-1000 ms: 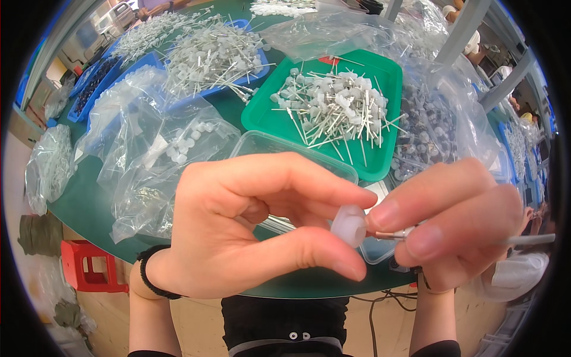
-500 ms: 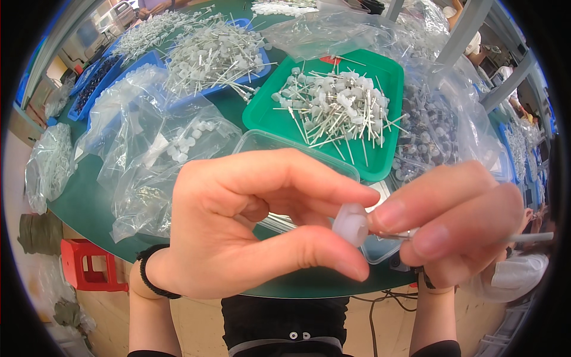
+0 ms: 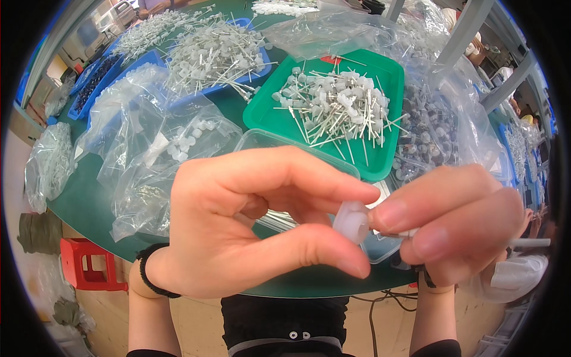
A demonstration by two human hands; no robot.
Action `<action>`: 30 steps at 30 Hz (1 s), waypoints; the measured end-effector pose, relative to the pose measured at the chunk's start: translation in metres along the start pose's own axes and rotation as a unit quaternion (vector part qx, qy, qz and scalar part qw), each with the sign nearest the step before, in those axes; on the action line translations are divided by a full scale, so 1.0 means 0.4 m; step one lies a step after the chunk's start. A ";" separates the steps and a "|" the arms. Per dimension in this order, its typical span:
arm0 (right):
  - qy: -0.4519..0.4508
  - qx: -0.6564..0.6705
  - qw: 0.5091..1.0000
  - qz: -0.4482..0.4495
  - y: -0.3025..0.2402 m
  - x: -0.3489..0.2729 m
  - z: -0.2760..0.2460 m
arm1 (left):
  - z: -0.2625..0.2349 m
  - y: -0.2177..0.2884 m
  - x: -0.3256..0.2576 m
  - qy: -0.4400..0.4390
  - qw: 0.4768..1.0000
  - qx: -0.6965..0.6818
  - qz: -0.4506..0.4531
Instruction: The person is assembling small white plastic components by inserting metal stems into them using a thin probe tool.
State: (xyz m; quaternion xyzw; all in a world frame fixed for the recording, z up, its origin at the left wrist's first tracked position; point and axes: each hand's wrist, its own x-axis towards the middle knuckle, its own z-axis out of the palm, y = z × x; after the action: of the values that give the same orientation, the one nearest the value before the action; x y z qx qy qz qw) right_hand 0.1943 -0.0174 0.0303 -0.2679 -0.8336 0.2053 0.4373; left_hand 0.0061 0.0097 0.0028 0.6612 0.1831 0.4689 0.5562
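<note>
Between the thumb and index finger of my left hand point(image 3: 238, 220) is a small translucent white plastic cap point(image 3: 351, 222), the fingers curled round it. My right hand point(image 3: 458, 223) pinches a thin metal-and-white rod point(image 3: 530, 243) just to the right of the cap. One end of the rod sticks out past the right fingers. The cap and the rod appear to meet at the right fingertips, which partly hide the joint. Beyond the hands, a green tray point(image 3: 262, 113) holds a heap of similar white-capped rods point(image 3: 348, 101).
A clear plastic box point(image 3: 285, 143) sits partly under my hands. Plastic bags point(image 3: 166, 143) of parts lie at left. Blue trays point(image 3: 262, 65) of capped rods stand far left, and dark-and-white parts point(image 3: 425, 140) lie at right. A red stool point(image 3: 92, 262) stands on the floor.
The cap has turned slightly between my fingers, and my right fingers have shifted a little. Otherwise both hands stay in nearly the same place.
</note>
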 end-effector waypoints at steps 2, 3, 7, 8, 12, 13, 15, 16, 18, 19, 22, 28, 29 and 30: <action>0.010 0.000 1.000 -0.007 0.004 0.001 0.008 | 0.000 -0.003 -0.003 0.006 1.000 -0.009 -0.005; 0.025 -0.002 1.000 -0.015 0.008 0.001 0.018 | 0.000 -0.005 -0.004 0.009 1.000 -0.013 -0.008; 0.050 -0.003 0.998 -0.032 0.011 0.003 0.041 | -0.003 -0.002 -0.009 0.017 1.000 -0.018 -0.016; 0.022 0.002 0.999 -0.023 0.004 0.007 0.024 | -0.001 0.000 -0.007 0.013 1.000 -0.017 -0.014; -0.031 0.024 0.999 -0.025 0.006 0.007 -0.010 | 0.008 0.003 0.000 0.013 1.000 -0.010 -0.024; -0.011 0.029 0.999 -0.033 0.016 0.002 -0.002 | 0.005 0.002 -0.001 0.017 0.999 -0.003 -0.032; 0.016 0.043 0.998 -0.041 0.036 -0.008 0.015 | 0.001 0.000 -0.004 0.022 0.999 0.005 -0.049; 0.026 0.042 0.998 -0.043 0.035 -0.011 0.015 | 0.003 0.003 -0.004 0.020 0.998 0.001 -0.054; 0.039 0.039 0.998 -0.043 0.031 -0.017 0.014 | 0.008 0.008 -0.004 0.021 0.998 -0.006 -0.058; 0.044 0.040 0.997 -0.043 0.037 -0.020 0.015 | 0.008 0.004 -0.003 0.022 0.998 -0.008 -0.060; 0.058 0.041 0.997 -0.043 0.043 -0.027 0.011 | 0.012 0.000 -0.003 0.031 0.998 -0.002 -0.060; 0.077 0.035 0.995 -0.057 0.038 -0.025 0.019 | 0.018 0.001 -0.009 0.050 0.996 -0.026 -0.073; 0.088 0.045 0.993 -0.070 0.045 -0.028 0.026 | 0.019 0.004 -0.012 0.053 0.996 -0.025 -0.072; 0.098 0.056 0.990 -0.082 0.054 -0.033 0.034 | 0.018 0.006 -0.014 0.052 0.996 -0.015 -0.067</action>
State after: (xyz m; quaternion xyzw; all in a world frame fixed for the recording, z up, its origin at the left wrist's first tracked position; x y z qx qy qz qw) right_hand 0.1948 -0.0103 0.0024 -0.1923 -0.7929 0.1876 0.5470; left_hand 0.0084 0.0005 0.0031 0.6135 0.2483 0.4673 0.5861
